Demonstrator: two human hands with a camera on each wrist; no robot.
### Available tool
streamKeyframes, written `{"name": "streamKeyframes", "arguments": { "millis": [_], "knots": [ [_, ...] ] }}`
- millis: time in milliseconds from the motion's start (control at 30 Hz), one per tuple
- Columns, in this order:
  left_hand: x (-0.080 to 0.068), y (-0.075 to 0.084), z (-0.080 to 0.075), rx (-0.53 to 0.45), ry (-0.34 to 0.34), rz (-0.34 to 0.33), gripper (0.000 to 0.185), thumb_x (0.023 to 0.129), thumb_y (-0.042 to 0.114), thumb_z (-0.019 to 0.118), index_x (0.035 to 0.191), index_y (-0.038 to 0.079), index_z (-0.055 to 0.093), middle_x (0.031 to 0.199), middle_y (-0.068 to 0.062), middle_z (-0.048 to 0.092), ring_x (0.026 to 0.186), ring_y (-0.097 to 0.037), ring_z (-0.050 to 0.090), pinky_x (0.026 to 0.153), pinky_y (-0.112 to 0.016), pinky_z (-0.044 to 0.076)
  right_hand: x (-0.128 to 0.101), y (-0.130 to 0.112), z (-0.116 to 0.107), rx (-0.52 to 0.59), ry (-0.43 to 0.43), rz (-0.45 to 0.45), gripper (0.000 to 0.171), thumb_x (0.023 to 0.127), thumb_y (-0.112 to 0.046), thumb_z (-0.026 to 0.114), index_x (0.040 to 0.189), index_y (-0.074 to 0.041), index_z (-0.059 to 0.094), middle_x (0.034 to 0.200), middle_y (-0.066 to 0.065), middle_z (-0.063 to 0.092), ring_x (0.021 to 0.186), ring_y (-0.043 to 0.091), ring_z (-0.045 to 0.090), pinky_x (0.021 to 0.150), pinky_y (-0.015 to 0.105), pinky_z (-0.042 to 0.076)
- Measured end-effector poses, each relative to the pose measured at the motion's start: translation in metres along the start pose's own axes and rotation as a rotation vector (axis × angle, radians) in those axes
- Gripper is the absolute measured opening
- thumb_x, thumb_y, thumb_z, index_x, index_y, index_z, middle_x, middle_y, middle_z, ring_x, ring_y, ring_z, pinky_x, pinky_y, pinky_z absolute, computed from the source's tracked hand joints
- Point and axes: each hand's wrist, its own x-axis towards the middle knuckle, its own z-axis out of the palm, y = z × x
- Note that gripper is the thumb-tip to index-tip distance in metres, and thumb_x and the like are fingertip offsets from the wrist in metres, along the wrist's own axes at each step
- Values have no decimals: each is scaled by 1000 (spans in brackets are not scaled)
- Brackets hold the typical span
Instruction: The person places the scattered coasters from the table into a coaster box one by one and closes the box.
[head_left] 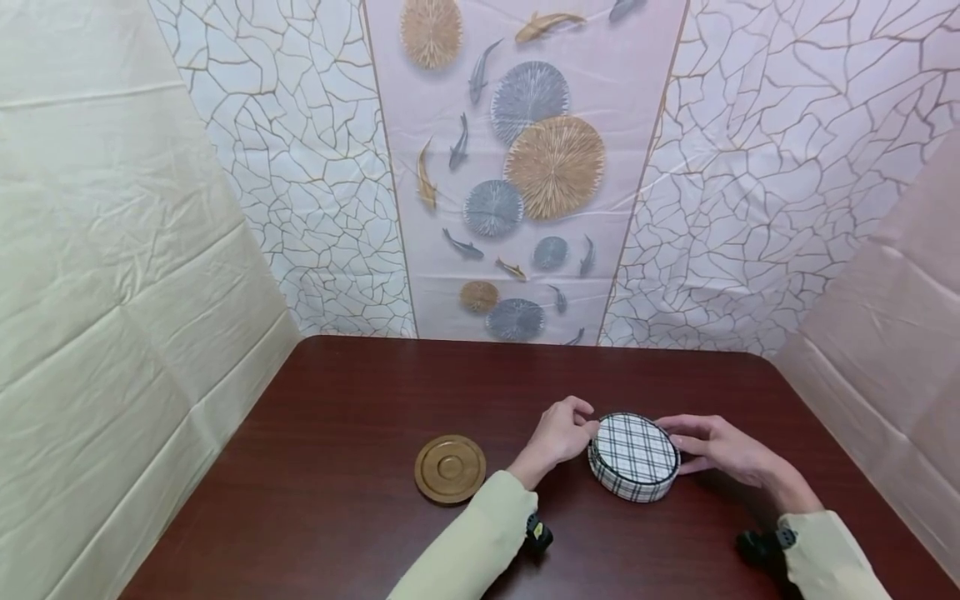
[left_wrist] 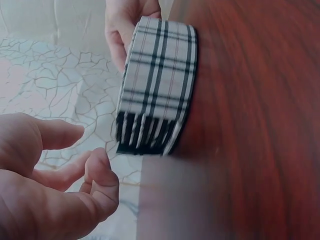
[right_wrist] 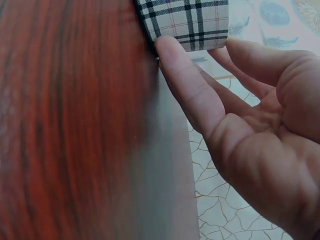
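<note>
A round, flat box [head_left: 636, 448] covered in white-and-black plaid stands on the table at the right. My right hand [head_left: 723, 450] holds its right side, the fingers spread along the wall; in the right wrist view one finger [right_wrist: 190, 85] lies against the plaid side. On the box's left is my left hand [head_left: 561, 433], fingers loosely bent with nothing between them. A small gap separates those fingertips from the box in the left wrist view, where a dark, striped patch shows on the box's side wall.
Left of the hands, a round wooden disc [head_left: 450, 469] with ringed grooves lies on the dark red-brown table [head_left: 360, 400]. Patterned cloth [head_left: 510, 250] hangs behind the table's back edge, and pale cloth walls [head_left: 97, 292] stand at both sides.
</note>
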Motion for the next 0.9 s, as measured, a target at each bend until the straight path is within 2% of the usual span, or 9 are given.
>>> {"name": "streamKeyframes", "arguments": {
  "millis": [200, 433, 600, 900],
  "knots": [
    [1, -6, -20, 76, -14, 46, 25, 94, 28, 67, 116, 17, 65, 95, 3, 62, 87, -13, 57, 74, -30, 49, -4, -5, 0, -45, 13, 7, 54, 102, -20, 54, 145, 8, 37, 141, 29, 45, 106, 17, 65, 84, 47, 58],
    [-2, -19, -55, 144, 5, 130, 24, 95, 27, 64, 116, 14, 65, 93, 3, 62, 84, -11, 56, 74, -27, 48, -1, -13, -1, -62, 19, 23, 56, 101, -22, 55, 145, 7, 36, 142, 32, 42, 106, 19, 65, 84, 46, 58],
    [-11, -31, -76, 161, 0, 130, 25, 96, 26, 63, 118, 12, 64, 95, 1, 61, 82, -11, 55, 72, -28, 47, 1, -14, 2, -65, 20, 40, 57, 101, -22, 56, 145, 7, 36, 144, 35, 40, 107, 20, 64, 85, 46, 58],
    [-25, -57, -112, 303, 4, 176, 29, 97, 23, 62, 122, 9, 59, 110, -8, 57, 98, -21, 57, 80, -33, 48, -1, -13, 7, -62, 21, 12, 55, 101, -20, 55, 145, 7, 36, 145, 37, 36, 106, 15, 65, 83, 43, 59]
  ]
}}
